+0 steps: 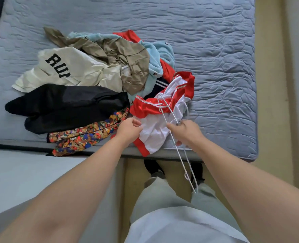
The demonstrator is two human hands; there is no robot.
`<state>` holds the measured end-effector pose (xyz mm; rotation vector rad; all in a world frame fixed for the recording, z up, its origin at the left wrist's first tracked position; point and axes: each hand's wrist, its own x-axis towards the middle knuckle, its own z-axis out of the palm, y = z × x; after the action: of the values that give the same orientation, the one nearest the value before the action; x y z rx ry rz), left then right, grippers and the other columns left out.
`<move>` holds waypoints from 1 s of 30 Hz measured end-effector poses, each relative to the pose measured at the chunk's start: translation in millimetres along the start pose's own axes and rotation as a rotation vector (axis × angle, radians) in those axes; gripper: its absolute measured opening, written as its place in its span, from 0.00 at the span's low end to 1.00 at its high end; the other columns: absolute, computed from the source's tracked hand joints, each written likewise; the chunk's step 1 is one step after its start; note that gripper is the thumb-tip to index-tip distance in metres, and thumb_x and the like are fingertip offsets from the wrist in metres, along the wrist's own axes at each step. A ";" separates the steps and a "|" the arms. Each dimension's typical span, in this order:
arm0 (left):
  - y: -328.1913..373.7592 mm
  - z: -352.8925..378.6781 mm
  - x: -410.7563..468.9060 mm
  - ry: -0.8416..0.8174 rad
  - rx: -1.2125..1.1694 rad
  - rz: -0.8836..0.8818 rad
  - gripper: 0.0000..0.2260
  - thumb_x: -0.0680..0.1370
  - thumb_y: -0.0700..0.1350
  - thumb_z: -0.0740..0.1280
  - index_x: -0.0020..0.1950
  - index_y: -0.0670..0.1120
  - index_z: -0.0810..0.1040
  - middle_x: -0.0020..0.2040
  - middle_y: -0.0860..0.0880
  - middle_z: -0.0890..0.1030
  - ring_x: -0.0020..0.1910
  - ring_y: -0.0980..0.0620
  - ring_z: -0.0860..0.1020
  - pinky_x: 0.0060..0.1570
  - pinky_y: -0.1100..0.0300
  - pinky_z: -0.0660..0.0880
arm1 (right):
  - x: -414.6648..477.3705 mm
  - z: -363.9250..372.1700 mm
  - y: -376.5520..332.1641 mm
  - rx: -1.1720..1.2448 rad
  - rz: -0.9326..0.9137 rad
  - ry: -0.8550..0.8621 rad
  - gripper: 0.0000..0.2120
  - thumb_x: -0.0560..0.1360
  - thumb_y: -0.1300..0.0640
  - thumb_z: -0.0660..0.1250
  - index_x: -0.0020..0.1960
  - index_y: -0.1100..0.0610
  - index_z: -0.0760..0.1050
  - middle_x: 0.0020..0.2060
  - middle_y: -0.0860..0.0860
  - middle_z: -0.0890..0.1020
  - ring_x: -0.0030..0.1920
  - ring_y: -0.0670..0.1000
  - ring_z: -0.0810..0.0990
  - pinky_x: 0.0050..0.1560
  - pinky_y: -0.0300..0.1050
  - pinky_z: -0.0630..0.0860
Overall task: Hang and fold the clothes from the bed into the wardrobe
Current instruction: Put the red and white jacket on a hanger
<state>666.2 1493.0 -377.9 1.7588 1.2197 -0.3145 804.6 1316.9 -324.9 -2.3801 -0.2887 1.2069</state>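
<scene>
While my right hand (185, 132) is clenched round the white wire hanger (186, 175), gripping it near the middle so that 1 end lies over the cloth and the other hangs down past the bed edge toward my legs, my left hand (129, 128) pinches the near white edge of the red-and-white jersey (155, 130). I cannot tell whether I hold 1 hanger or 2 pressed together.

The jersey lies at the near edge of the bed (215, 67), its hem spilling over the side, on the right flank of the pile. It looks thin, shiny and limp, so I judge it light and slippery: it will slide off thin wire unless the shoulders sit square. A 2-finger pinch on loose cloth will only drag it, so I would take hold at the collar or a shoulder seam. The wire looks springy and likely to snag on folds.

Beyond it the rest waits: a patterned garment (85, 135) and a black garment (66, 106) nearest, then a cream lettered top (71, 71), a crumpled tan piece (127, 58) and a pale blue fleece (161, 55), which looks bulkier. No wardrobe is in view.
</scene>
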 end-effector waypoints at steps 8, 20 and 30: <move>-45.6 32.2 95.1 -0.116 0.210 -0.025 0.04 0.78 0.44 0.66 0.51 0.51 0.77 0.55 0.48 0.82 0.54 0.46 0.81 0.56 0.51 0.79 | 61.4 59.8 21.4 0.105 0.099 0.140 0.27 0.84 0.43 0.48 0.32 0.54 0.70 0.43 0.62 0.85 0.50 0.61 0.82 0.59 0.51 0.75; -13.1 99.6 225.4 -0.195 0.468 0.261 0.39 0.75 0.43 0.71 0.82 0.50 0.55 0.83 0.49 0.49 0.78 0.47 0.62 0.70 0.52 0.67 | 111.0 86.1 62.0 0.393 0.169 0.293 0.23 0.82 0.36 0.50 0.44 0.53 0.70 0.34 0.52 0.83 0.41 0.52 0.83 0.41 0.48 0.74; -45.4 136.0 217.9 -0.359 0.488 0.165 0.17 0.77 0.54 0.70 0.61 0.46 0.80 0.53 0.42 0.84 0.56 0.39 0.81 0.53 0.50 0.78 | 126.9 91.7 69.9 0.488 0.207 0.343 0.20 0.83 0.38 0.49 0.45 0.53 0.65 0.45 0.56 0.81 0.50 0.60 0.79 0.52 0.55 0.74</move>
<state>769.6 1516.2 -616.3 2.0831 0.7718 -0.8462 805.1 1331.4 -495.8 -2.1575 0.3338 0.8084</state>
